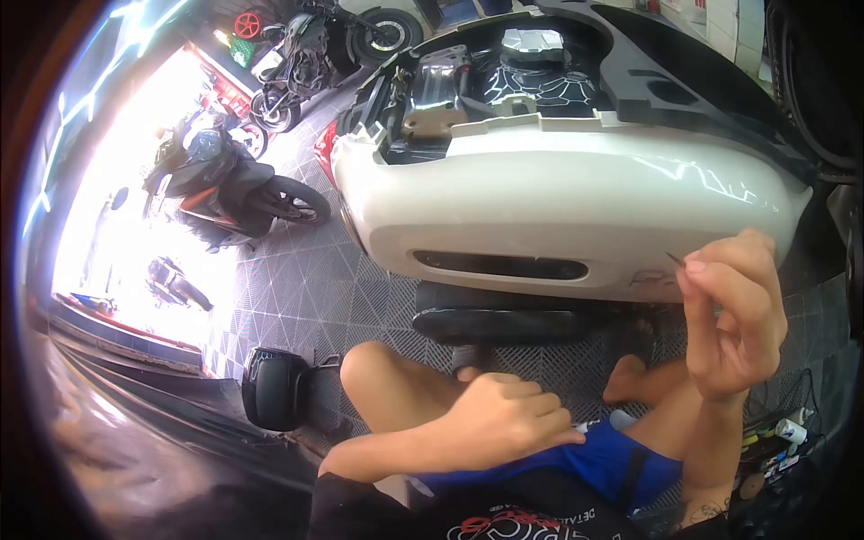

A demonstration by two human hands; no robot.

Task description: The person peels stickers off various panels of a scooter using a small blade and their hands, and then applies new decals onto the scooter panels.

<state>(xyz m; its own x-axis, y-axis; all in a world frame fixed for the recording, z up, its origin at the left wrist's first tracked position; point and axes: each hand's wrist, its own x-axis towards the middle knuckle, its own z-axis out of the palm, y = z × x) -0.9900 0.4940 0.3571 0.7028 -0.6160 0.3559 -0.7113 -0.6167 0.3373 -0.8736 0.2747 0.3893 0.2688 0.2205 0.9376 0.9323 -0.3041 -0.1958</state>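
My right hand (733, 315) is raised at the right, in front of the white body panel (558, 198) of a scooter. Its thumb and forefinger pinch a small thin dark pointed piece (675, 260), close to the panel's lower right part. Over my lap, near the blue shorts (549, 459), my left hand (517, 416) has its back to the camera and its fingers curled. Whatever it may hold is hidden. The panel has a long dark slot (499, 265) low on its side and faint lettering near the right hand.
Below the panel lies the scooter's black wheel (504, 326). A black rounded part (274, 389) stands on the patterned floor (279, 306) at lower left. Other motorbikes (225, 193) are parked behind, at left. Bottles and small tools (790, 432) lie at lower right.
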